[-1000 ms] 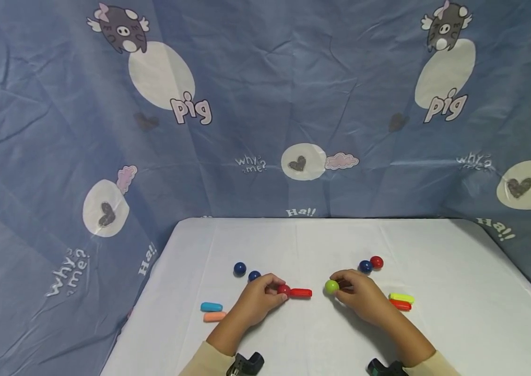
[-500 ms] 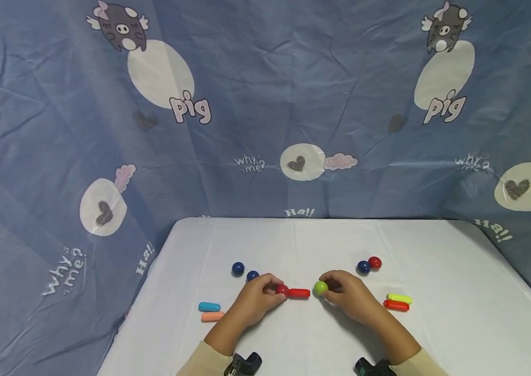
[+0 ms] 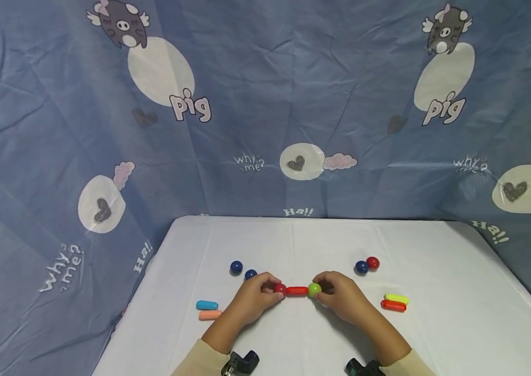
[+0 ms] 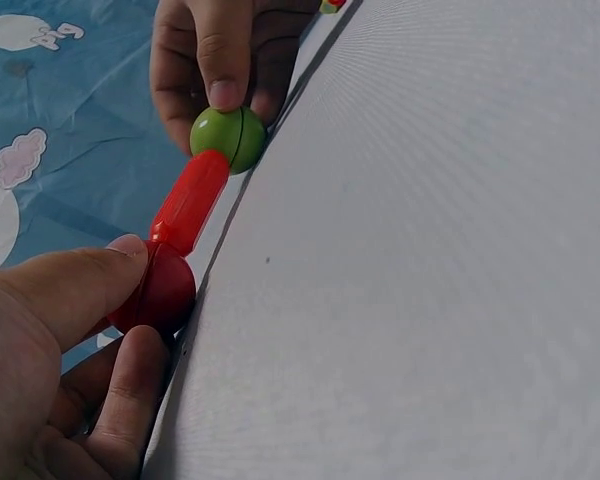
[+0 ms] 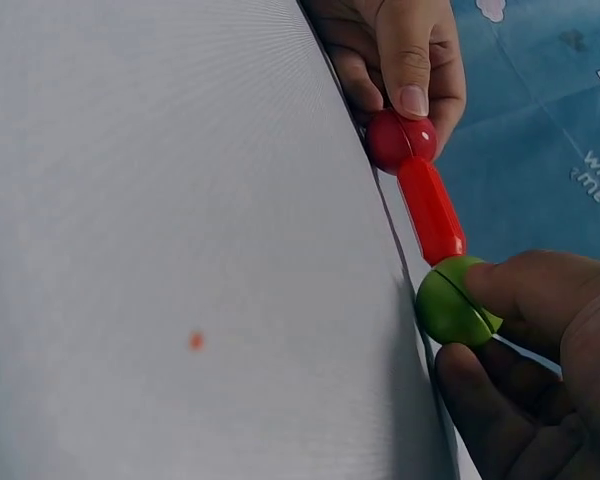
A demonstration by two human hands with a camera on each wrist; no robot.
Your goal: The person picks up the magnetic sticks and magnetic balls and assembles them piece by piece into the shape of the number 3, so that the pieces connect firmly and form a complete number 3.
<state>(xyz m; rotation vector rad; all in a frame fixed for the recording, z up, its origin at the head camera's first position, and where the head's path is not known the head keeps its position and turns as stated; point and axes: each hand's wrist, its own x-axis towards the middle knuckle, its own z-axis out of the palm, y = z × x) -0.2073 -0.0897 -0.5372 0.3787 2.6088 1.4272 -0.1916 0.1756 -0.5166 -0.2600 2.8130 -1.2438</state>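
Note:
In the head view a red ball, a red rod and a green ball form one straight row over the white table. My left hand pinches the red ball between thumb and fingers. On the other side, my right hand pinches the green ball. Both wrist views show the rod touching the red ball at one end and the green ball at the other. Whether the pieces are locked together cannot be told.
Two blue balls lie beyond my left hand, with a blue rod and an orange rod left of that forearm. To the right are a blue ball, a red ball, a yellow rod and another red rod.
My right hand has moved left with the green ball, closing the gap to the red rod's free end. My left hand keeps its pinch on the red ball, nearly still.

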